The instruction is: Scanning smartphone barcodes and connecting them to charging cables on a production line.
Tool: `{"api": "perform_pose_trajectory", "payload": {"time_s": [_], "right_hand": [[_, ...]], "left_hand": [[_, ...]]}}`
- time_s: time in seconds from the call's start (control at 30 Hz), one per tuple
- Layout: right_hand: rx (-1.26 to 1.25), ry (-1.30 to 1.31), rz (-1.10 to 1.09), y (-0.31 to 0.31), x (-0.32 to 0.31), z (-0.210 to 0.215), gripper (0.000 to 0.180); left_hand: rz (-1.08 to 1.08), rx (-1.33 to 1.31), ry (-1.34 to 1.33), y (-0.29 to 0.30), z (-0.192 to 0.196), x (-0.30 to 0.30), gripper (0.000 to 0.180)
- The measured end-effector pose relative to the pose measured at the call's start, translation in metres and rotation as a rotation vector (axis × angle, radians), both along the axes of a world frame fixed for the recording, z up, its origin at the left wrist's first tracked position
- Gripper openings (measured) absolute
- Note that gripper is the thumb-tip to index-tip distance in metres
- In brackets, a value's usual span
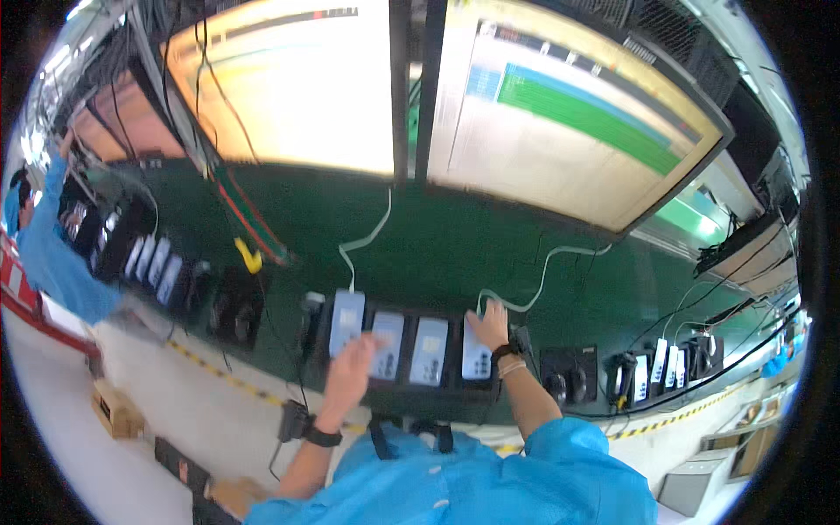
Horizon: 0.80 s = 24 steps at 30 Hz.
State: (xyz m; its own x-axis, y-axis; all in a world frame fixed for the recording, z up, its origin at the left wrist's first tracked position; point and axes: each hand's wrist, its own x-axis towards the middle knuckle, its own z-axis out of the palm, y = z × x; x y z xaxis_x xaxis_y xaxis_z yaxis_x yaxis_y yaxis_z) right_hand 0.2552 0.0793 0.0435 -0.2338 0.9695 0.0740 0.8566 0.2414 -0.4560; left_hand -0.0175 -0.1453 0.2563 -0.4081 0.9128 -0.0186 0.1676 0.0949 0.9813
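Several pale, flat rectangular devices with dark round marks stand side by side in a black tray [398,391]. My left hand [353,363], smeared by motion, is over the gap between the leftmost device [348,311] and the second device [390,337]; its fingers do not show clearly. A third device [429,350] has no hand on it. At the far end of the rightmost device [476,359], my right hand [492,325] closes around the end of a white cable [535,293]. Another white cable [349,262] runs into the leftmost device's far end.
Two large lit monitors [289,96] [560,122] stand behind the green bench mat [437,236]. A yellow hook-shaped thing [248,255] hangs left of the tray. More devices [669,366] stand in a rack on the right. A person in a blue sleeve [61,262] works at the far left.
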Motion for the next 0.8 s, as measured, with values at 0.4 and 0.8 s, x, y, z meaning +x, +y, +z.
{"api": "perform_pose_trajectory", "payload": {"time_s": [0.4,0.8], "right_hand": [[-0.068,0.229,-0.026,-0.017,0.015,0.005,0.028],[0.19,0.124,-0.388,-0.025,0.033,0.005,0.024]], "left_hand": [[-0.331,-0.197,0.152,0.001,-0.205,-0.069,0.02],[-0.435,0.155,0.825,0.148,-0.226,-0.007,0.051]]}}
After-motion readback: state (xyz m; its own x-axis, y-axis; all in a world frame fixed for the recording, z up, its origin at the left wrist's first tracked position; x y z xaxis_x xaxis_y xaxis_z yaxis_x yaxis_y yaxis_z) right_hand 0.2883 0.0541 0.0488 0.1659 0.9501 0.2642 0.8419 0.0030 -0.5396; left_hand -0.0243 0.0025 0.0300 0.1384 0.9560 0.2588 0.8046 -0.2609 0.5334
